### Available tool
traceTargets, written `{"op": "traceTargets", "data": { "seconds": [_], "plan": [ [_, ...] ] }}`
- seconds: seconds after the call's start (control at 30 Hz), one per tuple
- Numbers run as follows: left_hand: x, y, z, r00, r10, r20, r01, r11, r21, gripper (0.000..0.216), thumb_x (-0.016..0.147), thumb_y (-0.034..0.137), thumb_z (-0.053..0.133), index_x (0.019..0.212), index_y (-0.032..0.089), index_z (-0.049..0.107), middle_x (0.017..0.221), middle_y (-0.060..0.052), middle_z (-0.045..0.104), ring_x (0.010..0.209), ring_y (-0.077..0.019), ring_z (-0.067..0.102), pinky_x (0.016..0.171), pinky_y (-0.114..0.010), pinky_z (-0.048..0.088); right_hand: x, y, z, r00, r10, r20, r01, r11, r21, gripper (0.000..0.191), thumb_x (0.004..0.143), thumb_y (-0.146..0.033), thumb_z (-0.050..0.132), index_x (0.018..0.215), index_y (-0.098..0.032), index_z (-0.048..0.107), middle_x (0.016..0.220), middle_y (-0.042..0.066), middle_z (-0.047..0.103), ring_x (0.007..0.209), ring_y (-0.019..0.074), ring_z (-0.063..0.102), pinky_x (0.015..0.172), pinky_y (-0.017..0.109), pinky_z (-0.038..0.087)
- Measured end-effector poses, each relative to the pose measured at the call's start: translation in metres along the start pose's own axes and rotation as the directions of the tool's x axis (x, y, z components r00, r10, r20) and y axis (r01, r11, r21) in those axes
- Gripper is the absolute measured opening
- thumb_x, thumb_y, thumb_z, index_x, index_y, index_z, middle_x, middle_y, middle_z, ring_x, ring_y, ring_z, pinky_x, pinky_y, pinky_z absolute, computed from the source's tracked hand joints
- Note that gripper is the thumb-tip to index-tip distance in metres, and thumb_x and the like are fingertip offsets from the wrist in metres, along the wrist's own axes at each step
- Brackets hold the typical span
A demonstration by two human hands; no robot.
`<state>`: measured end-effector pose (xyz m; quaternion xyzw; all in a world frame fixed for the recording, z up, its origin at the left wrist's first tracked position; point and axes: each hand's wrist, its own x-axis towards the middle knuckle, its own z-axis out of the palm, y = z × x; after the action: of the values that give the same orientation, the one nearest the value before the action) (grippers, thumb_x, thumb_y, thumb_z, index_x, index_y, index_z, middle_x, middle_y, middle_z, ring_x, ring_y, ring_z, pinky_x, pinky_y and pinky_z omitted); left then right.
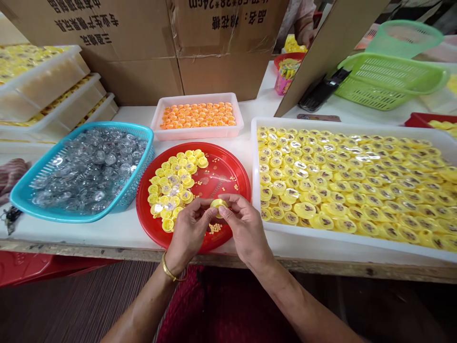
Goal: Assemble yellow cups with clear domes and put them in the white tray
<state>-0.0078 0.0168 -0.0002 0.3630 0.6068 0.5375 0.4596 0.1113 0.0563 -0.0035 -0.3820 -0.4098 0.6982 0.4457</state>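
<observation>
Between the fingertips of my left hand (191, 228) and my right hand (248, 226) is a small round yellow plastic piece (218, 204); both hands pinch it, and what is on its far side is hidden. They hold it above the front of a round red tray (233, 166). On the tray's left lie many yellow cup-like pieces (167, 183), some with shiny clear tops. Tiny pale pellets (214, 228) form a small pile under my hands, with more scattered on the tray.
Left stands a blue basket (123, 202) of clear plastic pieces (103, 162). Behind the tray, a white box (198, 136) holds orange pieces. A large white tray (254, 157) of yellow pieces fills the right. Cardboard (143, 71) walls the back; another person's hand (306, 34) shows beyond.
</observation>
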Motion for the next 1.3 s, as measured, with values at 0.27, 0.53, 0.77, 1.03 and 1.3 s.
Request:
{"op": "traceTargets", "data": {
  "seconds": [0.27, 0.53, 0.77, 1.03, 1.3],
  "plan": [
    [-0.013, 0.004, -0.006, 0.997, 0.059, -0.046, -0.062, 0.996, -0.062, 0.033, 0.084, 0.040, 0.062, 0.108, 0.019, 0.069, 0.090, -0.006, 0.069, 0.067, -0.0129, 0.062, 0.061, -0.025, 0.052, 0.001, -0.020, 0.001, 0.990, 0.139, -0.002, -0.137, 0.972, 0.190, 0.045, 0.063, -0.034, 0.085, 0.099, -0.016, 0.064, 0.080, 0.002, 0.064, 0.076, 0.0190, 0.063, 0.068, 0.034, 0.059],
    [-0.020, 0.022, -0.001, 0.926, 0.377, -0.024, -0.333, 0.845, 0.419, 0.012, 0.080, 0.024, 0.064, 0.074, 0.023, 0.074, 0.072, -0.002, 0.068, 0.067, -0.0151, 0.060, 0.066, -0.025, 0.047, -0.010, -0.016, 0.000, 0.994, 0.105, 0.012, -0.106, 0.991, 0.079, 0.038, 0.071, -0.036, 0.078, 0.101, -0.016, 0.065, 0.089, 0.004, 0.065, 0.079, 0.0192, 0.064, 0.067, 0.032, 0.060],
    [-0.019, 0.017, -0.019, 0.976, 0.155, -0.153, -0.106, 0.952, 0.286, 0.016, 0.074, 0.037, 0.070, 0.071, 0.021, 0.070, 0.060, 0.001, 0.062, 0.054, -0.0121, 0.052, 0.052, -0.021, 0.044, -0.017, -0.066, -0.063, 0.995, 0.038, 0.087, -0.006, 0.940, -0.341, 0.032, 0.081, -0.035, 0.066, 0.109, -0.020, 0.066, 0.101, 0.004, 0.066, 0.089, 0.0206, 0.063, 0.080, 0.035, 0.055],
    [-0.015, -0.001, -0.016, 0.993, -0.044, -0.113, 0.060, 0.989, 0.134, 0.029, 0.070, 0.046, 0.073, 0.069, 0.018, 0.067, 0.057, 0.000, 0.061, 0.051, -0.0112, 0.053, 0.049, -0.020, 0.046, 0.019, -0.103, -0.127, 0.993, -0.055, 0.102, 0.111, 0.205, -0.973, 0.017, 0.084, -0.009, 0.063, 0.097, -0.018, 0.069, 0.101, 0.005, 0.065, 0.094, 0.0211, 0.061, 0.088, 0.036, 0.045],
    [-0.019, -0.003, -0.014, 0.995, -0.080, -0.065, 0.086, 0.991, 0.105, 0.030, 0.071, 0.047, 0.072, 0.071, 0.017, 0.067, 0.056, -0.001, 0.062, 0.048, -0.0107, 0.052, 0.047, -0.020, 0.044, 0.030, -0.082, -0.118, 0.981, -0.085, 0.173, 0.172, -0.026, -0.985, 0.018, 0.083, -0.006, 0.066, 0.093, -0.021, 0.065, 0.095, 0.002, 0.068, 0.091, 0.0215, 0.063, 0.078, 0.031, 0.047]
  ]
}}
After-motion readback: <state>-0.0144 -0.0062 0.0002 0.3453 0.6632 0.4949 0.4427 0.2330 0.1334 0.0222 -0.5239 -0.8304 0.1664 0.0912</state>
